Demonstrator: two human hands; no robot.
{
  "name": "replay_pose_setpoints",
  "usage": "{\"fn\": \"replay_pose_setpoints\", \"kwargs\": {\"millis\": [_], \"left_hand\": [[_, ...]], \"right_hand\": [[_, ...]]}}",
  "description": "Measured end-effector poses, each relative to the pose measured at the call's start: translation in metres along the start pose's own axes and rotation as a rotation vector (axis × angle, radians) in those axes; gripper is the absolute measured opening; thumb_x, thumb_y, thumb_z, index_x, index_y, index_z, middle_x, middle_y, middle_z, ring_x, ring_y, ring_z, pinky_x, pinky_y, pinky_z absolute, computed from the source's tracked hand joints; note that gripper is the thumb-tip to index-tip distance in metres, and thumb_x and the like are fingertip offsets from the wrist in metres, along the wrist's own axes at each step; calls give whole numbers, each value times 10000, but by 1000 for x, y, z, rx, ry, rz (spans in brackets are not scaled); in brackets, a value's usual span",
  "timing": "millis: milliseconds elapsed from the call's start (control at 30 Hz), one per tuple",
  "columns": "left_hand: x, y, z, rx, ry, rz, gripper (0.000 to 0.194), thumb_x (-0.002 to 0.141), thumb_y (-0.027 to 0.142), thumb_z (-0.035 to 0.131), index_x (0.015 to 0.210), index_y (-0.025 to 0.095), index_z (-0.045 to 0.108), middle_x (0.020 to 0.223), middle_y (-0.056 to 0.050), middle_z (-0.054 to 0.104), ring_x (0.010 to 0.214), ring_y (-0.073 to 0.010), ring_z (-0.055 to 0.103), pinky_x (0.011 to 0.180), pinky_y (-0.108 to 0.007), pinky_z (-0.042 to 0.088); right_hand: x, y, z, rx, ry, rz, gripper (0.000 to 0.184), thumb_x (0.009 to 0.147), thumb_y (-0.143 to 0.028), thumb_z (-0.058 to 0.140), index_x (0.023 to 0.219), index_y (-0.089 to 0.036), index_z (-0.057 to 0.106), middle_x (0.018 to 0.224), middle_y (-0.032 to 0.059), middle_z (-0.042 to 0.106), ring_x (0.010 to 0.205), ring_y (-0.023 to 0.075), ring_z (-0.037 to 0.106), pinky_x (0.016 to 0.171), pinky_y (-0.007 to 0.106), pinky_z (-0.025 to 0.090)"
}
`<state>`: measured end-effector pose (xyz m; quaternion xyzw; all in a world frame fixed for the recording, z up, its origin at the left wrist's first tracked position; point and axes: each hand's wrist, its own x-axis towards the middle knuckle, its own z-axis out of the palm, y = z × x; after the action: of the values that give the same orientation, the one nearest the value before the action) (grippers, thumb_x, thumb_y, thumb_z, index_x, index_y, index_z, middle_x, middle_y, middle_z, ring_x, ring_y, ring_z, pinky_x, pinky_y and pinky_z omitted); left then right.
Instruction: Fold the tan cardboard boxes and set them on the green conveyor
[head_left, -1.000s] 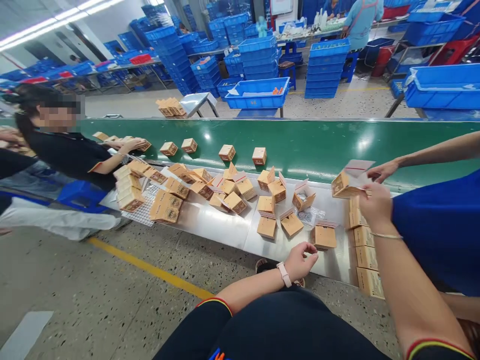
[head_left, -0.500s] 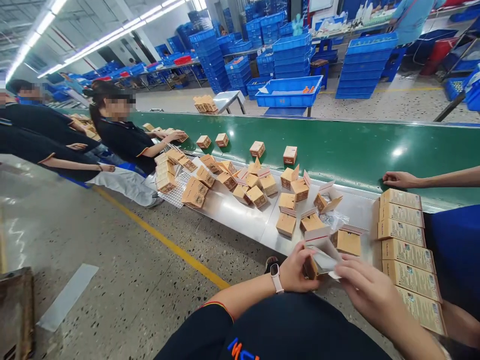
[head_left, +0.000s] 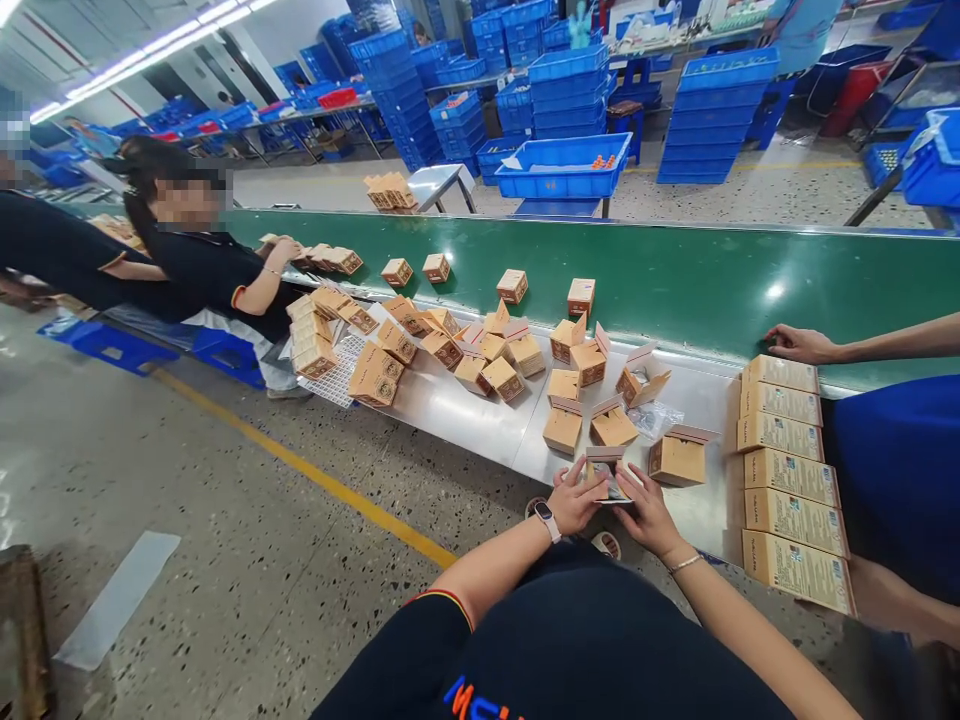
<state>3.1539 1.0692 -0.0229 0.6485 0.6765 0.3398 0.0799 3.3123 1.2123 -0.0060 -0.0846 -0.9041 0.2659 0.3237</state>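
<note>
Tan cardboard shows between the two bare hands in front of me: an open box (head_left: 610, 482), its pale flap raised, at the near edge of the metal table (head_left: 495, 432). The left hand (head_left: 574, 502) grips one side, fingers bent over the rim; the right hand (head_left: 649, 512) grasps the other. Should either grip loosen, I think the box could tip and spill onto the floor (head_left: 360, 600), being so near the edge; pressing fingers might also crease the flap.

Just to the right sits another box (head_left: 677, 460), with a clear plastic bag (head_left: 660, 418) behind it, both easily bumped by a careless swing. Farther right, a co-worker's fist (head_left: 801, 345) rests by the green belt (head_left: 675, 270), beyond a row of boxes (head_left: 795, 500).

The fingers hide most of the open box's contents, I can't tell whether its base touches the table, and the co-worker's body is cut off.
</note>
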Motion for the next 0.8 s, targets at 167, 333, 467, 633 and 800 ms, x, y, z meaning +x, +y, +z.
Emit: {"fn": "replay_pose_setpoints", "kwargs": {"millis": [167, 333, 467, 633, 800], "left_hand": [[21, 16, -19, -189, 67, -161, 125, 855, 261, 581, 888, 241, 699, 1027, -78, 723, 1328, -306, 446, 1049, -501, 304], [36, 28, -5, -542, 410, -597, 207, 733, 286, 726, 842, 197, 573, 936, -62, 633, 1057, -229, 605, 930, -383, 463], [47, 27, -3, -819, 312, -933, 420, 683, 258, 776, 1026, 183, 547, 979, -52, 602, 855, -150, 614, 807, -296, 502], [65, 19, -10, -971, 122, -1024, 426, 684, 169, 765, 1063, 164, 571, 936, -63, 642, 815, -158, 634, 808, -315, 521], [69, 15, -3, -929, 119, -1015, 395, 724, 253, 753, 1076, 163, 598, 977, -88, 652, 903, -200, 637, 872, -362, 515]], "right_hand": [[21, -5, 7, 151, -3, 179, 273, 876, -444, 527, 792, -265, 715, 949, 81, 699, 1013, 278, 571, 923, 525, 461], [25, -20, 33, 251, 388, 701, 349, 758, -561, 597, 739, -214, 568, 965, 107, 587, 895, 242, 568, 803, 425, 504], [25, -14, 45, 379, 420, 1024, 536, 647, -585, 651, 1003, -216, 495, 1054, 101, 545, 895, 228, 558, 792, 397, 504], [28, 1, 47, 524, 214, 982, 511, 675, -535, 642, 1045, -204, 517, 1005, 83, 619, 937, 247, 582, 853, 416, 491], [33, 9, 48, 471, 138, 866, 498, 744, -530, 599, 1102, -189, 535, 1022, 90, 648, 967, 255, 594, 867, 430, 492]]}}
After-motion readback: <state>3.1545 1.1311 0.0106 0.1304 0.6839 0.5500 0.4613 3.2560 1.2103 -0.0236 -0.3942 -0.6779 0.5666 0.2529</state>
